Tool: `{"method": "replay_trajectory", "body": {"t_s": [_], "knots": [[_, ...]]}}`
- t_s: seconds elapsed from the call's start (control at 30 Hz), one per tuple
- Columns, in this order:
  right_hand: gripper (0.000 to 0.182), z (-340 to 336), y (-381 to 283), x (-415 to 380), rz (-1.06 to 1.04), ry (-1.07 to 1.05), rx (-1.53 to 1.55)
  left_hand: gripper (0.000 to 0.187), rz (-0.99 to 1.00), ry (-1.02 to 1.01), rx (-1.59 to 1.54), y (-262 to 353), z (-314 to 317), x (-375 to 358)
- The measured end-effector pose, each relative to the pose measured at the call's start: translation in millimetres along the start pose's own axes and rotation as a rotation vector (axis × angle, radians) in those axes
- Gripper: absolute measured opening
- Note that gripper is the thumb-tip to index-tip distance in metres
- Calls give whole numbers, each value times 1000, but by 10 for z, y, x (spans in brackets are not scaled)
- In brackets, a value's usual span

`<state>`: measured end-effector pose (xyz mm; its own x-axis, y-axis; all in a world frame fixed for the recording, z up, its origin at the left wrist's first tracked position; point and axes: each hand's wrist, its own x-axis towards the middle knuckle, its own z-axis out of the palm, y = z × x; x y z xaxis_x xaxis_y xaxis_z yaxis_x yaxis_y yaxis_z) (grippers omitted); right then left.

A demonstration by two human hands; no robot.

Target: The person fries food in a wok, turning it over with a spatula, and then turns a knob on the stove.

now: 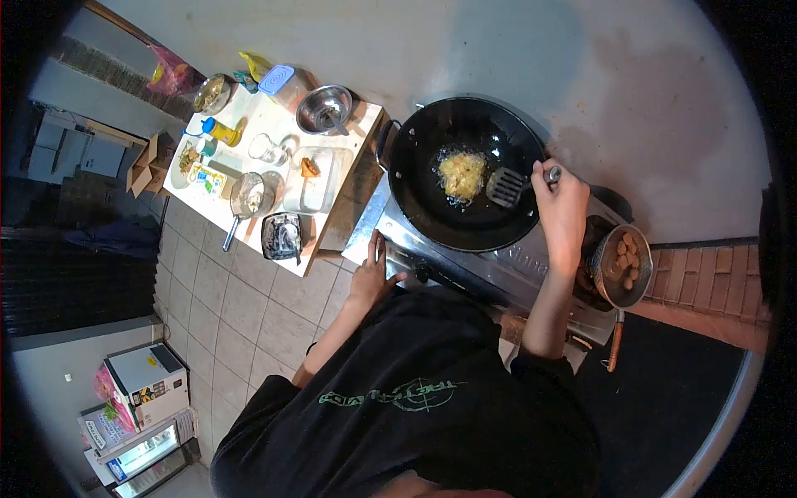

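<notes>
My right hand [563,212] is closed around the handle of a slotted spatula [505,187], whose blade rests inside a large black wok [423,220]. Beside the blade, a golden, bubbling piece of frying food [462,176] sits in oil at the wok's middle. The wok stands on a silver gas stove [523,270]. At the stove's front left corner is my left hand [374,278], fingers stretched out and holding nothing; it seems to touch the stove's edge.
Right of the wok, a pan [613,286] with several brown pieces has its wooden handle [615,344] jutting forward. The left-hand table [241,212] bears a steel bowl [324,108], a clear container [311,191], a black tray [281,236], a sieve [251,196] and a yellow bottle [222,131].
</notes>
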<state>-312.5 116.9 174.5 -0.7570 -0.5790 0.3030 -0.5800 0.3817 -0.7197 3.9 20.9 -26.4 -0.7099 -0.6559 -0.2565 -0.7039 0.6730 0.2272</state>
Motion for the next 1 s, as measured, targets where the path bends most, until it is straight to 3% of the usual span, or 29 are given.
{"method": "replay_trajectory", "body": {"t_s": [1.0], "knots": [[23, -3, -49, 40, -16, -26, 13, 107, -21, -74, 1, 42, -104, 5]]}}
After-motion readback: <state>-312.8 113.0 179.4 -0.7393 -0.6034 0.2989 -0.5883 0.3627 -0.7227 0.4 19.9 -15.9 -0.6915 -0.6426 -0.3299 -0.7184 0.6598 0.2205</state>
